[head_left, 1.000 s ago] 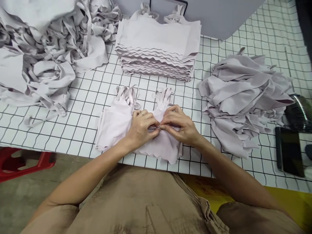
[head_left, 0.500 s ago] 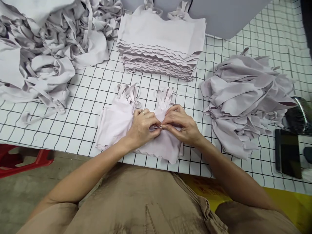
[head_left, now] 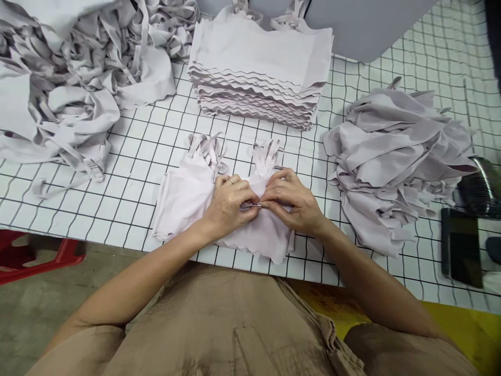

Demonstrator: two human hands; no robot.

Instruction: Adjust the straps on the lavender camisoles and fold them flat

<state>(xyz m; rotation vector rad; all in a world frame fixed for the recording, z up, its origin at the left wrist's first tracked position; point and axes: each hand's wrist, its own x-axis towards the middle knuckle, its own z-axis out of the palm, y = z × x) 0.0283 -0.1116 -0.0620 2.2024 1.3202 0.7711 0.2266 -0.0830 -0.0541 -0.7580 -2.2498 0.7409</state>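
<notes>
A small pile of pale lilac camisole tops (head_left: 183, 193) lies flat before me, their thin looped straps (head_left: 266, 156) pointing away from me. Over the middle of the top garment, my left hand (head_left: 233, 203) pinches a thin strap (head_left: 252, 204) between thumb and fingers. My right hand (head_left: 293, 201) meets it there, with thumb and forefinger closed on the same strap. A tiny fitting seems to sit at the fingertips, too small to make out. Both hands rest on the cloth, and their palms hide part of it.
Behind stands a neat stack of folded camisoles (head_left: 262, 52) against a grey box (head_left: 360, 26). Loose garments (head_left: 90, 104) heap up at left, another pile (head_left: 395, 151) at right. A phone (head_left: 462, 248) lies on the grid-patterned cloth (head_left: 136, 183). A red stool (head_left: 66, 253) is below left.
Hardly anything differs. My hands keep their pinch at the same spot, with only a slight shift of the fingertips and of the camera.
</notes>
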